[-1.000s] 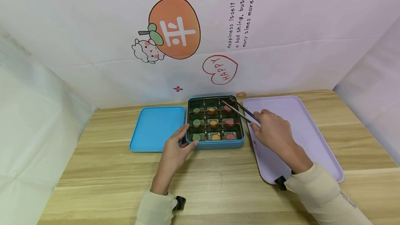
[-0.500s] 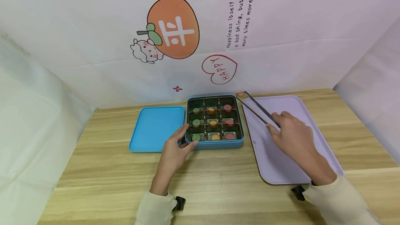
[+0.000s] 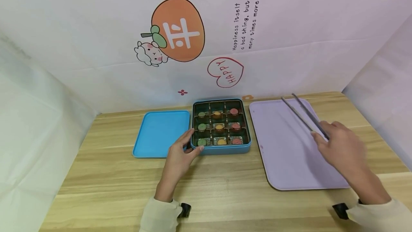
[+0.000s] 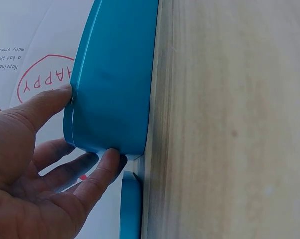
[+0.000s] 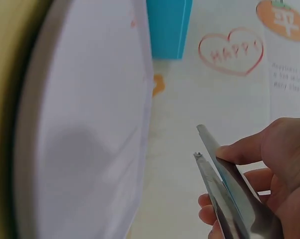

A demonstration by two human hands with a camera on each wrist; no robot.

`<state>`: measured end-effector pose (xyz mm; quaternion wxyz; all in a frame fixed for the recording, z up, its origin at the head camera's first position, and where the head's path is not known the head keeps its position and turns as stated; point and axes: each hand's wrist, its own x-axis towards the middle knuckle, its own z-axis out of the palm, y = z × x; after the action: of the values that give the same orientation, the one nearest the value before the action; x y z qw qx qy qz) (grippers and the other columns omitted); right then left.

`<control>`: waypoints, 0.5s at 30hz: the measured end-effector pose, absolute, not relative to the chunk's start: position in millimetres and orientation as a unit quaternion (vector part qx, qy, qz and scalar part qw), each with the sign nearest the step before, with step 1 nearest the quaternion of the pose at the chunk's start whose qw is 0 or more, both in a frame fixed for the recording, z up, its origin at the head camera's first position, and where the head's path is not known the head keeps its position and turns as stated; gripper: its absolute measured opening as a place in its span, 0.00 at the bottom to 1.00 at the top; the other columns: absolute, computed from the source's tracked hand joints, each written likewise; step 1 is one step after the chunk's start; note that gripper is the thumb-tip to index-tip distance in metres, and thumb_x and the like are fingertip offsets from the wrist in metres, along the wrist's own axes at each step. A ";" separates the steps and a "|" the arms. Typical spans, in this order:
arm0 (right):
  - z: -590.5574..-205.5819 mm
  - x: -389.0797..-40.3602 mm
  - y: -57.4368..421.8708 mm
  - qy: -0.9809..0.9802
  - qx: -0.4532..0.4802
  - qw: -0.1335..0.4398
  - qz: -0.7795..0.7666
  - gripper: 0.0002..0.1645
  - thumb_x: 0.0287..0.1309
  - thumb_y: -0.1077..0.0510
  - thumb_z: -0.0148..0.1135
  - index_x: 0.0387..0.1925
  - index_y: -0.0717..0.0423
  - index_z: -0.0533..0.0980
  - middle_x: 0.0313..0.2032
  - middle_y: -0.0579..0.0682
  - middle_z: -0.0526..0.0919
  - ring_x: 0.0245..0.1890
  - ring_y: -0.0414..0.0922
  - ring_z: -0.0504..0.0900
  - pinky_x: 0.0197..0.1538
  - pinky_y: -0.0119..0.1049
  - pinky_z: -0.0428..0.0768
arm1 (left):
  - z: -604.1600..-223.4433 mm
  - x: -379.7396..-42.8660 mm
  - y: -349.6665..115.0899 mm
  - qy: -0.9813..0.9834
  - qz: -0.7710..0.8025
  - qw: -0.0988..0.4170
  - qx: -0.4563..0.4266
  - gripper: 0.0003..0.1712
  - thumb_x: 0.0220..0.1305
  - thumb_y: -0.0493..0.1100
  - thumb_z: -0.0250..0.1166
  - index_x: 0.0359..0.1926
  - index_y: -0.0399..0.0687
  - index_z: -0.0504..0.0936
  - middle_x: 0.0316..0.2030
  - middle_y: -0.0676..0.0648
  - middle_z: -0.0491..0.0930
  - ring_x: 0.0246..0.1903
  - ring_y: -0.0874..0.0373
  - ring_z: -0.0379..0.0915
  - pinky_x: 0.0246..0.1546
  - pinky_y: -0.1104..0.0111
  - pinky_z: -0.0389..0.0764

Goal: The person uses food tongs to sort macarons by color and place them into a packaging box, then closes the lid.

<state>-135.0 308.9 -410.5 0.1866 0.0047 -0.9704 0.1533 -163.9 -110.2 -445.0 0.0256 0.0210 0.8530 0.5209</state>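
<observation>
A blue tin (image 3: 222,149) stands on the table with a divided dark insert inside. Small round pieces that look like macarons lie in its compartments: green ones (image 3: 201,127) on the left, yellow ones (image 3: 219,127) in the middle, pink ones (image 3: 236,126) on the right. My left hand (image 3: 180,156) holds the tin's front left corner, thumb at the rim (image 4: 70,107) and fingers against the side. Over the lilac tray (image 3: 280,160), my right hand (image 3: 341,149) grips metal tongs (image 3: 307,115). The tong tips are apart, with nothing between them.
The blue lid (image 3: 162,133) lies flat to the left of the tin. A white printed cloth (image 3: 112,46) rises behind the wooden table (image 3: 209,196), with more white cloth at both sides. The lilac tray lies close to the tin's right side.
My right hand has carried the tongs rightward, from above the tin's back right compartment to above the tray. The left hand and the tin have stayed put.
</observation>
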 end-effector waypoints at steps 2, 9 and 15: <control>-412.6 -132.7 320.7 -0.971 -0.007 0.182 0.155 0.23 0.60 0.62 0.70 0.52 0.75 0.79 0.38 0.76 0.80 0.25 0.69 0.79 0.15 0.56 0.71 | -445.0 -163.7 -110.4 0.853 0.521 0.025 0.020 0.42 0.68 0.43 0.74 0.79 0.49 0.67 0.80 0.41 0.60 0.79 0.42 0.58 0.62 0.55 0.85; -421.1 -124.4 358.7 -0.976 -0.049 0.152 0.151 0.16 0.62 0.61 0.65 0.44 0.72 0.78 0.32 0.75 0.78 0.23 0.64 0.76 0.16 0.47 0.68 | -444.5 -163.5 -110.5 0.854 0.519 0.028 0.019 0.42 0.68 0.43 0.74 0.79 0.50 0.67 0.80 0.41 0.60 0.78 0.41 0.59 0.61 0.56 0.86; -430.8 -120.3 383.6 -0.976 -0.072 0.144 0.144 0.15 0.61 0.61 0.64 0.42 0.72 0.78 0.30 0.76 0.78 0.23 0.70 0.77 0.15 0.52 0.69 | -444.4 -164.2 -109.9 0.855 0.517 0.025 0.020 0.42 0.67 0.43 0.74 0.79 0.49 0.67 0.80 0.41 0.60 0.78 0.42 0.59 0.61 0.56 0.86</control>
<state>-120.3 383.6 -430.8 0.1444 -0.0715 -0.9764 0.1439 -164.2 -109.9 -444.4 0.0247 0.0201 0.8553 0.5172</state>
